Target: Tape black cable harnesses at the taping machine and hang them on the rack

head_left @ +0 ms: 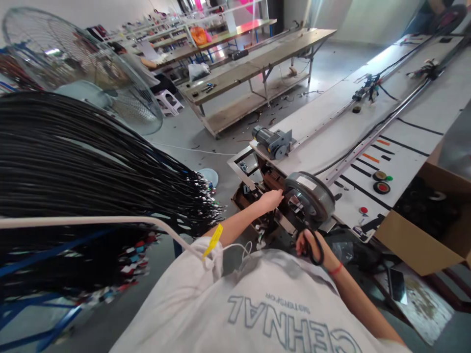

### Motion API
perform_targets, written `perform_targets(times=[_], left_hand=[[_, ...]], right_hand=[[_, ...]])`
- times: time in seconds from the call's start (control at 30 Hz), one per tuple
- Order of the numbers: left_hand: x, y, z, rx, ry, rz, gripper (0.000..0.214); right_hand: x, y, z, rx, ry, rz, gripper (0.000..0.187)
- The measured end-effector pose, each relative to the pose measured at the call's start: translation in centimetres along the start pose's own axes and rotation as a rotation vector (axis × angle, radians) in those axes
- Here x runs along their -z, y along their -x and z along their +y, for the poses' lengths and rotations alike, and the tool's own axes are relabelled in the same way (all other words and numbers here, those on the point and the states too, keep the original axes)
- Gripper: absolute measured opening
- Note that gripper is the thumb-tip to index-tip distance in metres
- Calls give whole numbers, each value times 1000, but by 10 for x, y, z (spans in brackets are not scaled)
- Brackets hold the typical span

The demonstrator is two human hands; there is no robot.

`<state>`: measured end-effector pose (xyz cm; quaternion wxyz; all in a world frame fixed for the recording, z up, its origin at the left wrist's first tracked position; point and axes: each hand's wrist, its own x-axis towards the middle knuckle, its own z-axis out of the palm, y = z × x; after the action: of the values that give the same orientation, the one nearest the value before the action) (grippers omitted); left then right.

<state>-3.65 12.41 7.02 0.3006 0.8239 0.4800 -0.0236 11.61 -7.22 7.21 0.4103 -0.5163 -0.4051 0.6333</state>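
Note:
My left hand (271, 200) reaches to the left side of a grey round wheel (311, 193) at the near end of the long white table. Its fingers are pinched together, and what they grip is too small to make out. In my right hand (309, 243), held low in front of the wheel, is a pair of black-handled scissors (319, 255). One handle loop shows beyond the fingers.
A grey motor (272, 141) sits on the white table (312, 154), which carries tape rolls (381, 188) and black strips. An open cardboard box (415, 240) stands right. Bundled black cables (91, 157) and a fan (84, 73) occupy the left; a person sits behind.

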Motion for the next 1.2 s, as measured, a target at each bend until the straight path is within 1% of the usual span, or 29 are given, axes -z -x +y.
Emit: perform_targets(times=[0.03,0.07,0.1,0.17,0.2,0.27,0.3,0.37,0.43,0.47,0.5,0.53,0.57,0.6,0.63,0.67,0.7,0.73,0.77,0.8,0.87,0.93,0.97,1.0,1.03,1.1,1.13,1.17,1.2], left_hand=[[-8,-3,2,57,-25,17,23],[-17,-5,5,108,-45,34,26],[-24,-8,8,148,-58,48,28],[-35,-13,14,181,-69,72,35],[-38,-15,16,185,-75,82,40],[-42,-15,17,179,-99,110,51],[-42,-13,17,170,-120,129,55],[-40,-7,17,146,-162,152,58],[-36,3,19,126,-189,133,55],[-33,9,22,116,-196,112,55],[-30,17,25,107,-201,87,55],[-26,26,28,95,-202,67,57],[-24,37,30,81,-201,52,59],[-22,49,30,69,-197,44,61],[-21,64,27,62,-189,39,62],[-22,79,22,51,-173,38,62],[-25,96,14,39,-152,44,62],[-28,114,3,17,-122,48,63],[-33,133,-11,-12,-86,51,64],[-39,151,-28,-37,-50,57,65],[-50,187,-66,-57,4,63,69],[-58,217,-109,-4,26,49,72],[-60,228,-131,54,20,37,73],[-60,235,-152,125,-1,20,72],[-58,238,-172,207,-36,7,70],[-48,232,-202,359,-90,-68,62],[-40,221,-210,400,-78,-118,56],[-31,207,-212,411,-21,-173,47],[-22,187,-207,373,89,-236,33]], right_hand=[[13,13,4,67,30,118,57],[29,22,8,85,81,256,56],[47,25,12,53,153,388,54],[86,15,15,-115,376,589,49],[105,4,13,-211,515,647,45],[135,-19,3,-361,760,691,36],[145,-28,-4,-398,848,702,31],[153,-38,-23,-377,934,736,21],[144,-34,-41,-265,897,762,22],[133,-30,-48,-194,827,729,27],[119,-25,-53,-135,720,651,34],[102,-22,-54,-108,585,533,42],[83,-22,-53,-114,442,397,51],[63,-24,-49,-152,311,271,58],[44,-30,-42,-216,202,179,62],[25,-40,-34,-287,114,129,63],[9,-51,-27,-334,33,112,62],[-5,-65,-19,-347,-59,114,58],[-15,-79,-13,-317,-175,128,53],[-21,-92,-9,-249,-314,156,48],[-25,-113,-4,-56,-601,275,38],[-20,-123,-2,84,-772,392,31],[-17,-123,0,108,-792,391,30],[-16,-120,2,90,-771,320,31],[-16,-115,5,42,-714,188,33],[-23,-102,14,-94,-521,-148,35],[-31,-97,19,-159,-397,-300,36],[-42,-93,24,-205,-265,-427,36],[-55,-91,29,-216,-130,-521,37]])
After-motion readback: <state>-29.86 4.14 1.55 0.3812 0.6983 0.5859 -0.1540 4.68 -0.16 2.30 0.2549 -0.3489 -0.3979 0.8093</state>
